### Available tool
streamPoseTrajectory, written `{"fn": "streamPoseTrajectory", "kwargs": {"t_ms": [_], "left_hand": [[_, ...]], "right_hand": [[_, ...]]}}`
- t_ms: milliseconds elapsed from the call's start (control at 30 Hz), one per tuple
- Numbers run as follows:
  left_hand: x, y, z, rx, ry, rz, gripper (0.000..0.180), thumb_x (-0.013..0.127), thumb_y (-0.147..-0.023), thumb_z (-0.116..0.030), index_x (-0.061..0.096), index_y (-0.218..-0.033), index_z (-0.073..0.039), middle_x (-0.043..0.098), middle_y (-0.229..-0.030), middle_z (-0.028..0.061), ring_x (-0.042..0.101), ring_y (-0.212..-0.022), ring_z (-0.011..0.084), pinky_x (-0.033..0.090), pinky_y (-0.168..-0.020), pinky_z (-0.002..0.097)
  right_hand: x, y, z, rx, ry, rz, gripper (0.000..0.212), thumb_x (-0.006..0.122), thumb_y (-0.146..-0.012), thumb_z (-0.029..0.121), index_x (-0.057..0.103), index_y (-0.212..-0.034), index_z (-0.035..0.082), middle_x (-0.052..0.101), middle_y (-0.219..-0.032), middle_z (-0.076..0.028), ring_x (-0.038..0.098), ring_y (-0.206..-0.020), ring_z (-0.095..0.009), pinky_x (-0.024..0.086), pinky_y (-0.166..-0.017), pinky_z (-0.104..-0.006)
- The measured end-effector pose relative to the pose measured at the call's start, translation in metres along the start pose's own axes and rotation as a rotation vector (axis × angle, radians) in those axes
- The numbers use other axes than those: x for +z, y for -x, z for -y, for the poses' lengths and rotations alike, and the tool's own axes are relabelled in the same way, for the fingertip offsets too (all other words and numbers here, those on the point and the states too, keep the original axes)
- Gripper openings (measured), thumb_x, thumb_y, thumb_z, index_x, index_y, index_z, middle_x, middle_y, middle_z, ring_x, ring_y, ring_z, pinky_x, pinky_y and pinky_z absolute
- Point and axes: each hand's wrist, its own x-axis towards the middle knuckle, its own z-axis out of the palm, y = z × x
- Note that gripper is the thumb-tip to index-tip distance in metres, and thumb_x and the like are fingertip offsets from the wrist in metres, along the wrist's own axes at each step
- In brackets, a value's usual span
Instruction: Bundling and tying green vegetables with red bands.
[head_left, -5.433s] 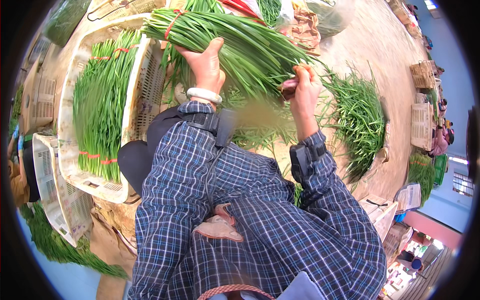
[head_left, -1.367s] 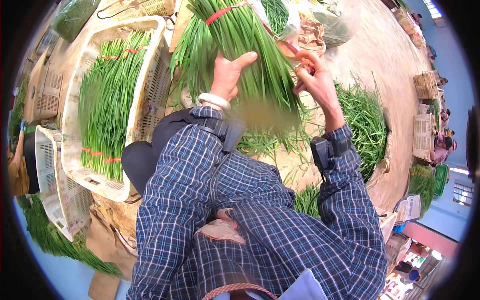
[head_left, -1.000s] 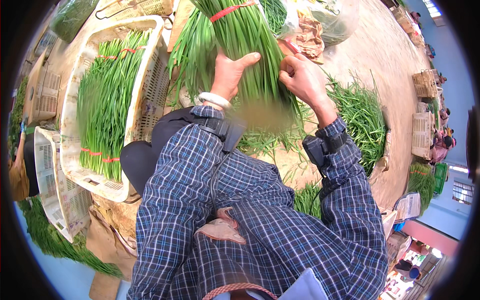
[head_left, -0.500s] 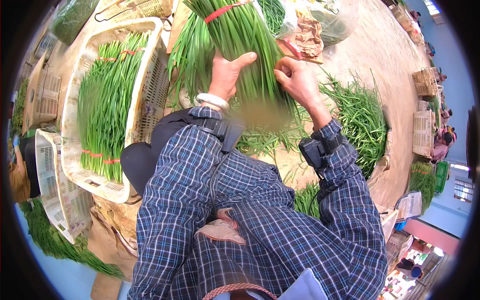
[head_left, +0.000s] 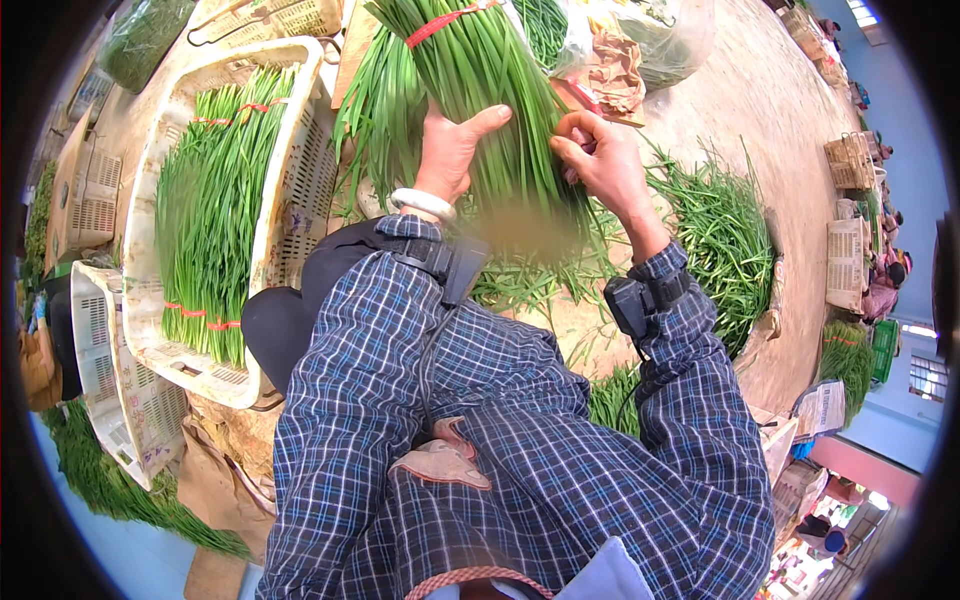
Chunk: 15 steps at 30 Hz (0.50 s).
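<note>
A large bunch of green chives [head_left: 490, 80], bound by a red band [head_left: 447, 22] near its far end, slants across in front of me. My left hand [head_left: 450, 150] grips it from the left side, thumb laid over the leaves; its other fingers are hidden beneath. At the right edge of the bunch, my right hand [head_left: 608, 165] is closed in a pinch. Whatever sits between its thumb and forefinger is too small to make out. More loose chives [head_left: 385, 90] lie under and left of the bunch.
To the left stands a white plastic crate [head_left: 270, 215] of banded chives. A heap of loose green leaves [head_left: 722, 245] lies on the right. Beyond the bunch are crumpled brown paper [head_left: 615, 75] and a clear plastic bag [head_left: 680, 45]. Scattered leaves cover the floor between my knees.
My right hand has shifted slightly right, its wrist turning a little. My left hand and the bunch have hardly moved.
</note>
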Motion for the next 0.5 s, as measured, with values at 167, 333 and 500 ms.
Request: {"fn": "streamPoseTrajectory", "kwargs": {"t_ms": [167, 333, 500], "left_hand": [[0.002, 0.001, -0.002, -0.029, 0.024, 0.001, 0.052, 0.075, -0.075, 0.000, 0.052, -0.121, -0.002, 0.064, -0.109, 0.0086, 0.063, -0.096, 0.0193, 0.054, -0.086, 0.0341], [0.002, 0.001, -0.002, -0.012, 0.028, -0.003, 0.051, 0.075, -0.075, 0.001, 0.052, -0.120, -0.002, 0.064, -0.109, 0.0087, 0.064, -0.096, 0.0193, 0.054, -0.086, 0.0339], [0.004, 0.002, -0.005, -0.003, 0.021, -0.005, 0.050, 0.074, -0.075, 0.002, 0.053, -0.120, -0.003, 0.064, -0.109, 0.0090, 0.064, -0.096, 0.0197, 0.054, -0.085, 0.0342]], "right_hand": [[0.007, 0.002, 0.008, -0.174, 0.232, -0.096, 0.018, 0.072, -0.081, 0.017, 0.066, -0.095, 0.006, 0.063, -0.069, -0.005, 0.063, -0.061, -0.015, 0.051, -0.059, -0.0291], [0.010, -0.001, 0.010, -0.142, 0.064, -0.134, 0.020, 0.073, -0.079, 0.019, 0.066, -0.094, 0.008, 0.063, -0.069, -0.005, 0.063, -0.061, -0.017, 0.051, -0.060, -0.0295], [0.015, -0.007, 0.015, -0.226, 0.359, -0.222, 0.025, 0.072, -0.081, 0.023, 0.065, -0.102, 0.009, 0.069, -0.080, -0.006, 0.067, -0.068, -0.014, 0.053, -0.062, -0.0318]]}}
